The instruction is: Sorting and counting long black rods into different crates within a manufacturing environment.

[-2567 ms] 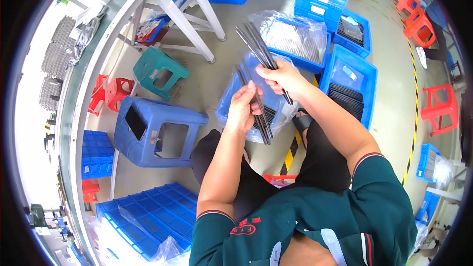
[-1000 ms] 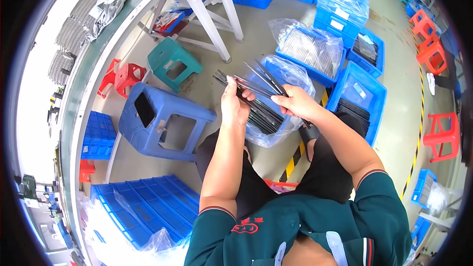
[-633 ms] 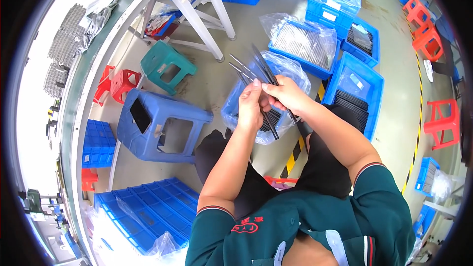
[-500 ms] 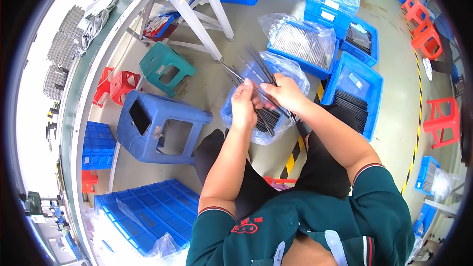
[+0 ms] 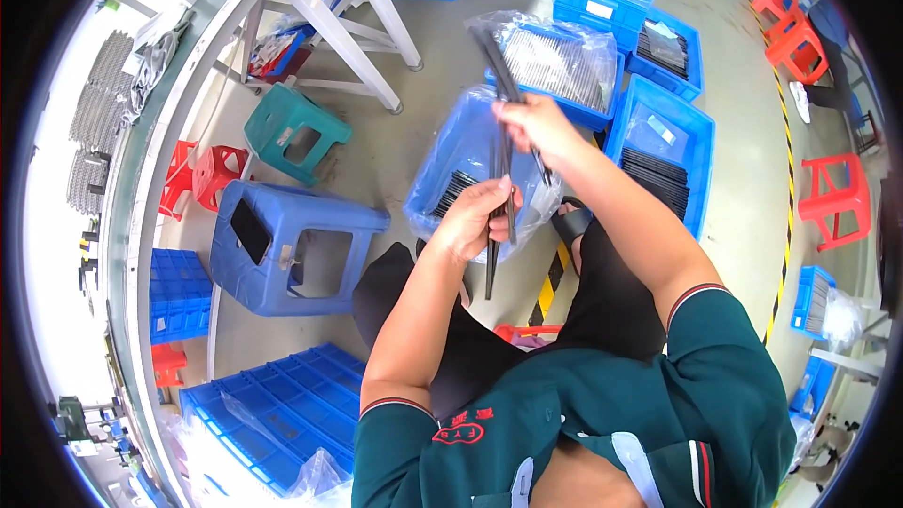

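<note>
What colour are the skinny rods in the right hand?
Black; the rods show best in the head view.

One head-worn fisheye view looks steeply down and forward: the shirt (image 5: 621,395) close at the lower edge, left hand (image 5: 477,214) and right hand (image 5: 541,130) near mid-frame, floor (image 5: 743,179) stretching farther off.

Since half a second ago, I've brought the left hand (image 5: 478,216) across toward the tub's (image 5: 461,141) near right corner, its rods (image 5: 492,268) swinging from a slant to nearly straight front-to-back; the right hand (image 5: 538,127) has moved toward the far edge.
</note>
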Available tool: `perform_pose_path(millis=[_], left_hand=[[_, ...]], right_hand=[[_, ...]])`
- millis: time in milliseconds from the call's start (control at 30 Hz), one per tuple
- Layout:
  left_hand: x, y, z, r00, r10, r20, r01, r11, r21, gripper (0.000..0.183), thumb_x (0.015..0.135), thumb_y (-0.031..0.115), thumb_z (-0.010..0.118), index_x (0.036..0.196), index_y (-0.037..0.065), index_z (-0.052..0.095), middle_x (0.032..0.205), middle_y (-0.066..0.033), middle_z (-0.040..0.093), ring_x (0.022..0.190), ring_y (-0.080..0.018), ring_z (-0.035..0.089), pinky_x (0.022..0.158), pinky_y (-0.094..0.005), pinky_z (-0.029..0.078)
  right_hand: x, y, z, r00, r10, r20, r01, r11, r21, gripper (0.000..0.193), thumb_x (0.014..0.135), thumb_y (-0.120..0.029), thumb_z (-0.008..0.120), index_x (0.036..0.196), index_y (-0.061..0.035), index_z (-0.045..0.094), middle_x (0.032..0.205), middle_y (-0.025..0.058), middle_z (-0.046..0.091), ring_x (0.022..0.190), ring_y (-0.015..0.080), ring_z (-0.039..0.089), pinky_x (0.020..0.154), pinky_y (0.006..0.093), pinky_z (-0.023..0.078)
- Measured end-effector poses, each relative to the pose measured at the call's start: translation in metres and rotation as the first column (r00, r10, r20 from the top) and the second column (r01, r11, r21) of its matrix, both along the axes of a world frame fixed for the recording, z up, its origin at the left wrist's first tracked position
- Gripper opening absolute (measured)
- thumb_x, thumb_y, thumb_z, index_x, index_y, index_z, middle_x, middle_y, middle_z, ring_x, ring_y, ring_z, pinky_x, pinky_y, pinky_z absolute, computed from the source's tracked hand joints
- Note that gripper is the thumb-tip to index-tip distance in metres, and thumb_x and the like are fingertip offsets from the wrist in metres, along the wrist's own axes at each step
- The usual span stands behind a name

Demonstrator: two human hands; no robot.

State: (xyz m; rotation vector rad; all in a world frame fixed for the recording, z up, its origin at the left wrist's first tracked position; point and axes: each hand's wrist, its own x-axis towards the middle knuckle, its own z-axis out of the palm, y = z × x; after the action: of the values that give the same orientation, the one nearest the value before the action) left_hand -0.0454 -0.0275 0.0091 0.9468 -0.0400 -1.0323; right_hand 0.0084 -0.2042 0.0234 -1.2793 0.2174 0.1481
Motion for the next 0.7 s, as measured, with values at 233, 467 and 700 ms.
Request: perform_pose_path(millis=[233, 467, 700], left_hand=[[0.008, 0.016, 0.004, 1.0, -0.011, 0.022, 0.013, 0.997, -0.08, 0.034, 0.091, 0.037, 0.053, 0.081, 0.005, 0.052, 0.071, -0.0002, 0.042, 0.051, -0.0066, 0.033, 0.043, -0.0198, 0.025], [-0.005, 0.027, 0.01, 0.999, 0.021, 0.034, -0.016, 0.99, -0.139, 0.035, 0.089, 0.037, 0.056, 0.084, 0.002, 0.055, 0.082, -0.0087, 0.056, 0.064, -0.0183, 0.053, 0.056, -0.0295, 0.044], [0.011, 0.018, 0.007, 0.984, 0.175, -0.041, -0.18, 0.953, -0.243, 0.032, 0.09, 0.036, 0.054, 0.086, 0.004, 0.057, 0.106, -0.0184, 0.058, 0.101, -0.036, 0.057, 0.087, -0.0513, 0.047]], right_hand=[[0.019, -0.021, 0.004, 0.976, -0.202, 0.084, 0.202, 0.979, 0.011, 0.02, 0.082, -0.017, 0.065, 0.074, -0.0053, 0.051, 0.054, -0.0003, 0.046, 0.039, 0.0077, 0.038, 0.036, 0.0246, 0.028], [0.042, -0.06, 0.006, 0.911, -0.399, 0.106, 0.387, 0.915, 0.118, 0.02, 0.082, -0.017, 0.062, 0.071, -0.0049, 0.051, 0.054, 0.0, 0.045, 0.039, 0.0083, 0.037, 0.036, 0.0254, 0.03], [-0.004, 0.007, 0.001, 1.0, 0.007, 0.001, -0.007, 1.0, -0.026, 0.023, 0.082, -0.024, 0.066, 0.08, -0.0055, 0.054, 0.058, 0.0001, 0.048, 0.04, 0.0066, 0.039, 0.035, 0.0227, 0.028]])
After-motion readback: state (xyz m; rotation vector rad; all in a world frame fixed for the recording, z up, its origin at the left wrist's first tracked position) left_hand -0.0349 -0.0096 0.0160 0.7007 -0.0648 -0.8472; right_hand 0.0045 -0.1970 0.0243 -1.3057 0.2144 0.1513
